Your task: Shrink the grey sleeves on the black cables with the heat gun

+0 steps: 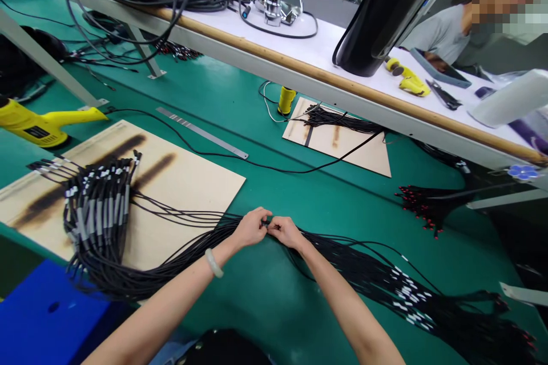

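Note:
A long bundle of black cables runs across the green mat. My left hand, with a pale bangle on its wrist, pinches at the middle of this bundle. Close beside it, my right hand is closed at the same spot, fingertips nearly touching the left ones. Dark cable shows between the fingers; any smaller part there is hidden. Toward the left, the cable ends with grey sleeves and white tags lie on a scorched wooden board. White labels mark the bundle on the right.
A yellow heat gun lies at the left, near a steel ruler. Behind, a second board carries more black cables. A raised shelf holds coiled cable, a black cylinder and tools. A person's grey sleeve shows beyond.

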{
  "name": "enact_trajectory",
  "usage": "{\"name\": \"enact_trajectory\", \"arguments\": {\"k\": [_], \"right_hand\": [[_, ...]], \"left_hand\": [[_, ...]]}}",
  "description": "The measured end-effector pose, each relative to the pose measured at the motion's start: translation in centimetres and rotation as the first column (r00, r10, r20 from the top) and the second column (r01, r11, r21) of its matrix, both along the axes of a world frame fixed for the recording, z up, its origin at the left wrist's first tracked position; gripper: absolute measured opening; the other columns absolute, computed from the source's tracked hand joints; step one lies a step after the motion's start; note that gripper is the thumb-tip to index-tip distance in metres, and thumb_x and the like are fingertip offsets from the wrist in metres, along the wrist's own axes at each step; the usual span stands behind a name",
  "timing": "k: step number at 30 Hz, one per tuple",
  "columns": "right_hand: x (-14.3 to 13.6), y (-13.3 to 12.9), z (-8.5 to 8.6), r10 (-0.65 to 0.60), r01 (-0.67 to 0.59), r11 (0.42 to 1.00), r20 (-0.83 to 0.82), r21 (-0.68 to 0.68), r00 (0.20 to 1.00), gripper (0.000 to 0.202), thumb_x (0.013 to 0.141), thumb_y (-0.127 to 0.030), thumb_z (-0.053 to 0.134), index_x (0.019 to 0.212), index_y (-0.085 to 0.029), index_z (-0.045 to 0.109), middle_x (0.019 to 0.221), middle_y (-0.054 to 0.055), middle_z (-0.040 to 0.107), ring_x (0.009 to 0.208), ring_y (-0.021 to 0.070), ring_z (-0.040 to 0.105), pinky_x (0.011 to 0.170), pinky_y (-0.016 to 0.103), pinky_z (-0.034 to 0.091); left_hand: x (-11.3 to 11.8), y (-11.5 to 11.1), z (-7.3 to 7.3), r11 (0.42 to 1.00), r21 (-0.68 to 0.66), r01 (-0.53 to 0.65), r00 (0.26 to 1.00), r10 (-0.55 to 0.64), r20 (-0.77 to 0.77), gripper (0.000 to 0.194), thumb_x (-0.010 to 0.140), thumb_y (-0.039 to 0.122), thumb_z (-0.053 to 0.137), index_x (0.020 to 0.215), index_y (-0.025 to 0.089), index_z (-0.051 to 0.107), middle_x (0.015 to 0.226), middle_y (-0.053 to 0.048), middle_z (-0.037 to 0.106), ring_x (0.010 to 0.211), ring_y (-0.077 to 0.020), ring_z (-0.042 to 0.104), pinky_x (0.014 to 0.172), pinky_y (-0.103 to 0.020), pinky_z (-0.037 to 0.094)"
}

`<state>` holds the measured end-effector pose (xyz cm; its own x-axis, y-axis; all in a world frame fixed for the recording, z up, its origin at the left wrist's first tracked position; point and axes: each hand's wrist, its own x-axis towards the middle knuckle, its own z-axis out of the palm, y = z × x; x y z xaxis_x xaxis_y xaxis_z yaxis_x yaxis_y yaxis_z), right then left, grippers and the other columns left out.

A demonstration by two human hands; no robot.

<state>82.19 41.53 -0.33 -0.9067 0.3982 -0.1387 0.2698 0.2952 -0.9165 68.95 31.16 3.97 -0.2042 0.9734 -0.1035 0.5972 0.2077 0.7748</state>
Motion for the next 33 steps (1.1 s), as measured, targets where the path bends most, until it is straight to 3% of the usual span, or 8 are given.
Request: {"name": "enact_trajectory", "arguments": {"k": [3,7,11,15,20,26,30,33], "right_hand": [[0.1,0.2,-0.1,0.015,-0.015,1.0,-0.001,-0.011,1.0,0.007,0.072,-0.013,0.062,0.067,-0.017,0.061,0.068,-0.002,0.058,0.065,0.0109,0.049,0.065,0.022,0.036],[0.4,0.5,0.0,-0.008,0.011,0.996,0.025,-0.091,1.0,0.007,0.074,-0.019,0.063,0.067,-0.017,0.061,0.063,-0.003,0.057,0.06,0.0097,0.048,0.059,0.02,0.036],[0.4,1.0,0.3,-0.039,0.058,0.964,0.075,-0.261,0.996,0.018,0.076,-0.032,0.06,0.069,-0.015,0.06,0.059,-0.001,0.059,0.052,0.0087,0.05,0.051,0.02,0.039],[0.0,1.6,0.3,-0.047,0.085,0.913,0.104,-0.398,0.993,0.027,0.07,-0.04,0.064,0.066,-0.014,0.058,0.058,0.0,0.061,0.049,0.008,0.052,0.05,0.02,0.042],[-0.4,2.1,0.4,-0.035,0.09,0.888,0.128,-0.451,0.991,0.029,0.059,-0.038,0.073,0.064,-0.013,0.059,0.053,-0.001,0.059,0.048,0.0085,0.052,0.05,0.022,0.044],[-0.4,2.0,0.0,-0.018,0.052,0.932,0.097,-0.359,0.995,0.028,0.058,-0.038,0.074,0.062,-0.014,0.06,0.052,-0.002,0.057,0.048,0.0087,0.05,0.049,0.021,0.041],[0.0,1.3,-0.3,-0.032,0.04,0.975,0.041,-0.219,0.999,0.023,0.068,-0.038,0.066,0.066,-0.015,0.061,0.059,0.0,0.059,0.052,0.0097,0.052,0.054,0.022,0.044],[0.5,0.9,-0.3,-0.02,0.019,0.998,-0.018,-0.052,1.0,0.015,0.075,-0.03,0.059,0.071,-0.015,0.062,0.063,0.0,0.059,0.054,0.0095,0.05,0.054,0.022,0.042]], "left_hand": [[-0.8,0.2,-0.5,0.997,-0.044,0.056,0.998,-0.058,-0.04,0.015,0.069,0.008,0.056,0.073,0.018,0.067,0.072,-0.002,0.055,0.063,-0.0154,0.051,0.059,-0.024,0.034],[-0.9,0.4,-0.8,0.994,-0.082,0.074,0.993,-0.081,-0.085,0.022,0.075,0.009,0.055,0.055,0.018,0.059,0.063,-0.001,0.051,0.06,-0.0152,0.049,0.058,-0.025,0.031],[0.0,-0.2,-1.0,0.997,-0.069,0.016,0.99,-0.025,-0.137,0.025,0.082,0.01,0.05,0.059,0.017,0.058,0.064,-0.002,0.054,0.062,-0.0148,0.051,0.06,-0.025,0.032],[2.1,-1.5,-1.4,0.996,-0.04,-0.081,0.974,0.07,-0.215,0.028,0.09,0.02,0.044,0.067,0.017,0.06,0.07,-0.004,0.054,0.064,-0.0155,0.051,0.06,-0.026,0.032],[3.7,-2.4,-2.2,0.999,-0.012,-0.032,0.955,0.027,-0.296,0.031,0.092,0.017,0.037,0.073,0.017,0.061,0.075,-0.005,0.053,0.065,-0.0156,0.049,0.06,-0.027,0.034],[2.5,-2.8,-2.0,0.996,0.047,0.076,0.941,-0.056,-0.335,0.024,0.089,0.016,0.041,0.085,0.018,0.064,0.083,-0.008,0.058,0.083,-0.021,0.05,0.074,-0.033,0.038],[1.7,-2.3,-2.0,0.992,0.122,0.027,0.958,0.009,-0.285,0.03,0.081,0.01,0.047,0.106,0.018,0.062,0.1,-0.008,0.059,0.097,-0.0231,0.048,0.079,-0.036,0.036],[1.4,-1.4,-2.3,0.998,0.056,-0.024,0.977,0.035,-0.209,0.026,0.081,0.01,0.048,0.095,0.02,0.067,0.095,-0.005,0.06,0.094,-0.0211,0.05,0.077,-0.035,0.034]]}}
